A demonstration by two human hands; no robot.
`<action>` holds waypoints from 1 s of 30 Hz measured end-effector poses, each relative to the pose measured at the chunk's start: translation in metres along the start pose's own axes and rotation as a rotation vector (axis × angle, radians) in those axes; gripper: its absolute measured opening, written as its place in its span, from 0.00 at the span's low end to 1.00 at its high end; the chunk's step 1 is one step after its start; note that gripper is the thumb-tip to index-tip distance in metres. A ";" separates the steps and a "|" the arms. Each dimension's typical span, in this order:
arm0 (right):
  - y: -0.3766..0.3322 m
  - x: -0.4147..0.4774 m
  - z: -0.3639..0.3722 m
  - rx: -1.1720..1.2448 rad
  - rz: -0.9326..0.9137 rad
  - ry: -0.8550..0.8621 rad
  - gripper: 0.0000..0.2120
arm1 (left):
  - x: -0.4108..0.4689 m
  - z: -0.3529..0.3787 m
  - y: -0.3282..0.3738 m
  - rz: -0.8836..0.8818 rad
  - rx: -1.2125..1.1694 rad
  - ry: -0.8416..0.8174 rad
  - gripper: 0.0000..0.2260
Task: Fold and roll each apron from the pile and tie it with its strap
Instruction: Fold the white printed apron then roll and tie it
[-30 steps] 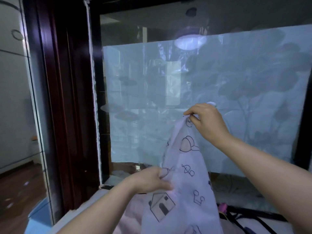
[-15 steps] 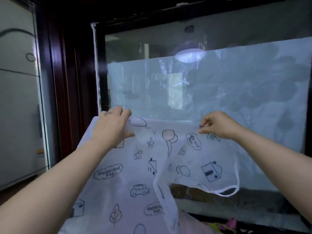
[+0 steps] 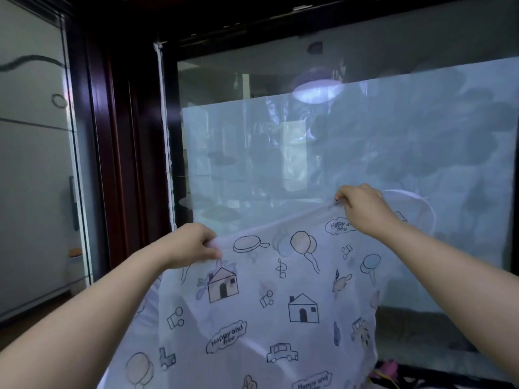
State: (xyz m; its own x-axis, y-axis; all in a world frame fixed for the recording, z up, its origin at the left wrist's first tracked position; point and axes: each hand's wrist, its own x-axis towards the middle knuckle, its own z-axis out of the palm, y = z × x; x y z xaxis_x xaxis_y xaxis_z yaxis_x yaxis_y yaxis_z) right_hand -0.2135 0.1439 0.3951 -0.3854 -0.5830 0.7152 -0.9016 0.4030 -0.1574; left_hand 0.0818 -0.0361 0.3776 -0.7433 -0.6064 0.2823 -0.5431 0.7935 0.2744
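**Spreading an apron ahead of its first fold (head view).** Nearest the camera, two bare forearms reach toward the window (image 3: 337,153). The left hand (image 3: 191,245), in front of the window's lower left corner, pinches the top hem of the apron (image 3: 280,304) between its thumb and curled fingers. The right hand (image 3: 362,209), higher and in front of the window's middle, pinches the same hem with its thumb and fingertips. The apron is thin white cloth printed with houses, balloons, cars and "Happy and free" labels. It hangs from both hands as a sheet across the lower part of the window, and its bottom edge runs out of view. A white strap (image 3: 421,200) loops out just behind the right hand, against the window's frosted film. A dark wooden frame (image 3: 120,136) stands left of the window.

**Judged step:** opening the cloth flat so that it can be folded. The hem slopes, with its left end lower, and the cloth seems to drape unevenly under the left hand. Levelling the hands and drawing them apart would probably square the sheet. Both pinches sit close to the edge, so a firm grasp matters on so light a fabric. The strap is best left hanging free on the outer side. If it were trapped inside the fold, it would likely have to be dug out before tying.
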 end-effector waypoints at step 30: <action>0.006 -0.004 0.001 0.018 0.002 -0.206 0.08 | -0.005 0.009 -0.015 -0.077 0.343 0.281 0.14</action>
State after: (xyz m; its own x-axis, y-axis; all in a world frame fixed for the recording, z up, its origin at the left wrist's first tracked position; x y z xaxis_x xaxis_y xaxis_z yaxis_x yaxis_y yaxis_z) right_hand -0.2171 0.1479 0.3901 -0.4176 -0.7148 0.5609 -0.9034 0.3928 -0.1721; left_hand 0.0900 -0.0449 0.3641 -0.5868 -0.6166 0.5249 -0.7256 0.6881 -0.0029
